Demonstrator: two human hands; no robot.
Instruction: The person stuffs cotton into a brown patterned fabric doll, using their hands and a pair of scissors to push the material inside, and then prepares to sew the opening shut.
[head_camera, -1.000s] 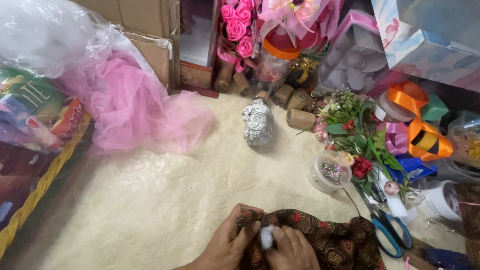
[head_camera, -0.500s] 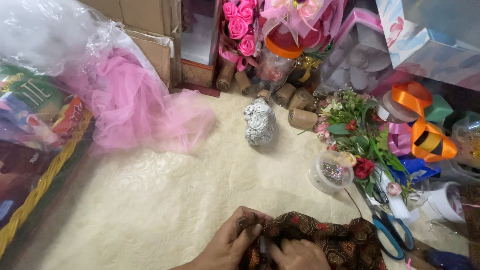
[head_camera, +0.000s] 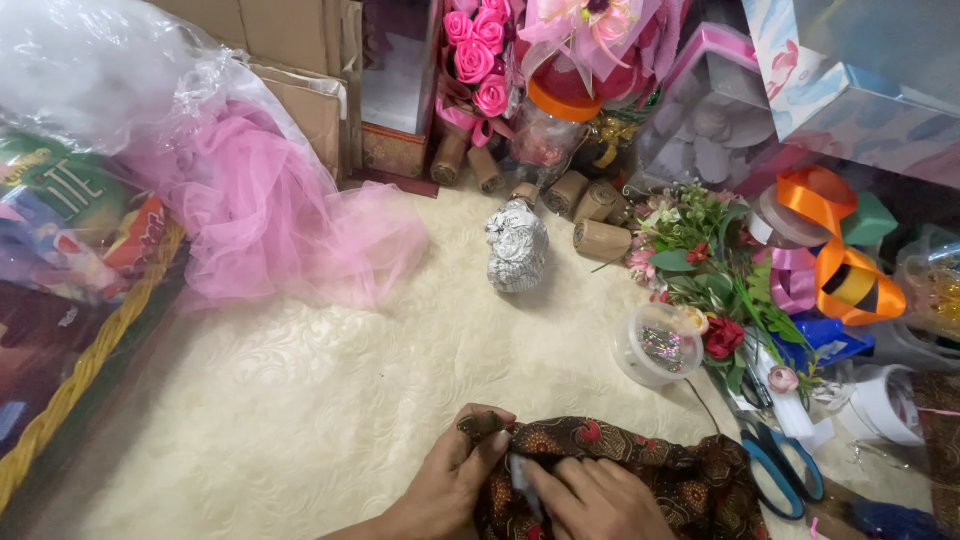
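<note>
Since the last frame not much has shifted tbh, both hands are still bunched over the dark batik cloth (head_camera: 640, 475) at the bottom edge, just fingers re-gripping a bit; the small white bit (head_camera: 522, 472) between them shows less than it did a sec ago.

Left hand (head_camera: 455, 485) is curled mostly closed, thumb and fingertips pinching a fold at the cloth's top left corner. Right hand (head_camera: 590, 500) lies on the cloth w/ fingers pressed toward the white bit, pretty closed too, touching the fabric. Can't tell what the white thing is, too small.

Cloth sits on the cream embossed surface (head_camera: 300, 400), near me, partly cut off by the frame.

Other stuff around: foil-wrapped lump (head_camera: 517, 247) upright in the middle, well apart from the hands. Clear round tub (head_camera: 658, 345) w/ glittery stuff just above right of the cloth. Blue scissors (head_camera: 780, 470) right beside the cloth. Fake flower bunch (head_camera: 700, 260) behind the tub, pink tulle (head_camera: 270, 210) at left.
</note>
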